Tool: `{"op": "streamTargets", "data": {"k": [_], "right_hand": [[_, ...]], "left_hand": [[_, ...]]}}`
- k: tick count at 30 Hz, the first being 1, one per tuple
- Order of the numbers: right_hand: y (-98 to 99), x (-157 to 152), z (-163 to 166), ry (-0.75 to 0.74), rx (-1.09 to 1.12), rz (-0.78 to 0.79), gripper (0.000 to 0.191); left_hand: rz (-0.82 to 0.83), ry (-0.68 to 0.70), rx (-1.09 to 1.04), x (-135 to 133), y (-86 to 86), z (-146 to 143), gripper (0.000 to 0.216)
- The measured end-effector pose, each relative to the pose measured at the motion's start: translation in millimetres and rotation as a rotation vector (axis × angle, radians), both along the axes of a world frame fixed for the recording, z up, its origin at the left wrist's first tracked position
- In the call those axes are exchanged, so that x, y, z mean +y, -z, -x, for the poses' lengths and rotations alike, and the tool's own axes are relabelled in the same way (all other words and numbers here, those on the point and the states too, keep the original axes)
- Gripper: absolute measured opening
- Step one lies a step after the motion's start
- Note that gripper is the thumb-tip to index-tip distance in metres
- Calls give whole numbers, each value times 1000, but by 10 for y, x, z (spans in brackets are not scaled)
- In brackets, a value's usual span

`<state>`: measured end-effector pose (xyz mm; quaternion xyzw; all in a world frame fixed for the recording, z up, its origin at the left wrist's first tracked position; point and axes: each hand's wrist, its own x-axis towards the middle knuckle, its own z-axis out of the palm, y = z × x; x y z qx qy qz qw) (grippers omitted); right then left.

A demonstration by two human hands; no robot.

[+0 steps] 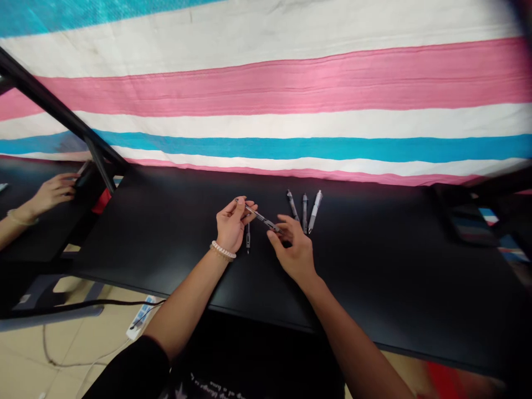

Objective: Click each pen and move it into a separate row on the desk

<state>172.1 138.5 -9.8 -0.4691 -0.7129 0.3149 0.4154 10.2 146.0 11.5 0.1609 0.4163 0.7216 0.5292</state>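
A slim grey and dark pen (261,218) slants between my two hands above the black table (166,233). My left hand (231,224), with a coiled bracelet at the wrist, pinches the pen's upper left end between thumb and fingers. Its lower right end is gripped by the fingers of my right hand (294,249), which partly hide it. Another pen (248,241) lies on the table just right of my left hand. Beyond my right hand are two dark pens (292,204) and a white pen (316,209), set close together.
A striped tarp (266,88) hangs behind the table, with a black frame bar (54,108) at left. Another person's hand (56,189) is over the neighbouring table. A power strip (141,317) and cables lie on the floor.
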Motion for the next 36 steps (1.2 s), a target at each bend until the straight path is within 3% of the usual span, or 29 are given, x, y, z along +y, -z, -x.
{"op": "streamTargets", "data": {"k": [14, 22, 27, 33, 36], "right_hand": [[-73, -8, -11, -50, -28, -70, 21], [-54, -6, -15, -88, 25, 37, 49], [-100, 24, -25, -186, 95, 207, 57], [-113, 1, 8, -158, 83, 125, 36], [-116, -20, 9, -194, 50, 84, 32]], "left_hand": [[-14, 18, 12, -9, 6, -7, 38], [-81, 184, -69, -15, -51, 9, 29], [-155, 244, -76, -27, -67, 13, 21], [-151, 158, -88, -23, -45, 3, 19], [-176, 206, -95, -29, -45, 13, 20]]}}
